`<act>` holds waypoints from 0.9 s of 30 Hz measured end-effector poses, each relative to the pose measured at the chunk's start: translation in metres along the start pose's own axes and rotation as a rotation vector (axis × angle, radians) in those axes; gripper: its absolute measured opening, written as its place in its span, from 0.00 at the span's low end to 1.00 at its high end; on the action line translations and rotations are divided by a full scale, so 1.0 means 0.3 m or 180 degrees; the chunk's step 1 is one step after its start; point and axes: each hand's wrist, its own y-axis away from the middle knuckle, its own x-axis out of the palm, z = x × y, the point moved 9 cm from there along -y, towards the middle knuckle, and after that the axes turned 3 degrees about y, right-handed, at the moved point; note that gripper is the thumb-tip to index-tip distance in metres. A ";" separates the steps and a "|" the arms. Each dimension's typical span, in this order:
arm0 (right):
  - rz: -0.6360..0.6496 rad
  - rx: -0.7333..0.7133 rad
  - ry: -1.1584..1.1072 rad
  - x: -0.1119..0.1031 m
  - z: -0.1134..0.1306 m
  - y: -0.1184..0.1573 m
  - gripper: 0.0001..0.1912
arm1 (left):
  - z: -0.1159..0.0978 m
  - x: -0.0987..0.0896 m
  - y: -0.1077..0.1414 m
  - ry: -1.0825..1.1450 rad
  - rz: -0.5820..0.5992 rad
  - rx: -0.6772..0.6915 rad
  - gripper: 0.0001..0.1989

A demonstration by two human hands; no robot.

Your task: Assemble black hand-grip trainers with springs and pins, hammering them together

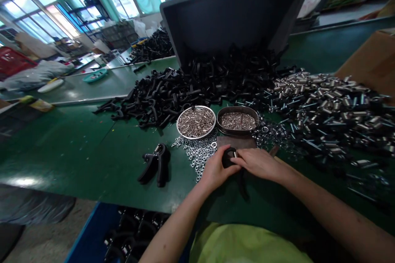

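Note:
Between my two hands, low over the green table, is a black spring clamp (228, 158) with a metal spring showing near its jaw. My left hand (216, 169) wraps its fingers and thumb round the clamp's left side. Close against it, my right hand (257, 163) pinches at the spring; its fingertips partly cover the parts there. One dark handle points down toward me. Just behind the hands lies a flat metal plate (224, 141). Another black spring clamp (156, 164), with its spring fitted, lies on the table to the left.
Behind the plate stand a round dish (178, 128) of small metal pins and an oval tin (219, 128) of tiny metal parts. Loose nuts (197, 154) spread beside them. Black clamp parts (160, 94) spill from a grey bin (228, 16); springs and bolts (333, 107) heap at right.

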 end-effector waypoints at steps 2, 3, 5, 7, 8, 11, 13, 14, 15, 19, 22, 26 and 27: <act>-0.0069 -0.0030 0.0242 -0.040 -0.011 -0.047 0.19 | 0.010 -0.106 -0.052 -0.0510 -0.0396 0.0201 0.21; -0.0212 -0.0076 0.0283 -0.070 -0.006 -0.075 0.17 | 0.023 -0.177 -0.078 -0.0747 -0.0636 0.0198 0.16; -0.0556 -0.0204 0.0262 -0.128 0.023 -0.135 0.13 | 0.070 -0.333 -0.130 -0.1366 -0.1012 -0.0094 0.10; -0.0810 -0.0357 0.0216 -0.166 0.070 -0.200 0.11 | 0.142 -0.496 -0.174 -0.2208 -0.1264 -0.0729 0.10; -0.0880 -0.0422 0.0211 -0.176 0.095 -0.234 0.10 | 0.175 -0.568 -0.195 -0.2373 -0.1340 -0.0949 0.11; -0.0995 -0.0546 0.0235 -0.186 0.160 -0.326 0.09 | 0.283 -0.709 -0.260 -0.2574 -0.1296 -0.1398 0.13; -0.1061 -0.0588 0.0272 -0.191 0.190 -0.374 0.10 | 0.360 -0.747 -0.298 -0.2625 -0.1170 -0.1670 0.11; -0.1088 -0.0591 0.0296 -0.194 0.200 -0.394 0.10 | 0.395 -0.756 -0.313 -0.2638 -0.1111 -0.1795 0.10; -0.1110 -0.0587 0.0324 -0.197 0.208 -0.413 0.10 | 0.427 -0.760 -0.326 -0.2647 -0.1064 -0.1906 0.10; -0.1125 -0.0577 0.0407 -0.206 0.228 -0.467 0.08 | 0.503 -0.768 -0.354 -0.2660 -0.1003 -0.2181 0.17; -0.1097 -0.0536 0.0380 -0.202 0.228 -0.496 0.07 | 0.521 -0.778 -0.358 -0.2650 -0.1014 -0.2241 0.17; -0.1118 -0.0505 0.0200 -0.191 0.214 -0.515 0.05 | 0.533 -0.783 -0.356 -0.2581 -0.1046 -0.2304 0.17; -0.1155 -0.0499 0.0131 -0.193 0.210 -0.516 0.05 | 0.535 -0.781 -0.356 -0.2552 -0.1058 -0.2314 0.17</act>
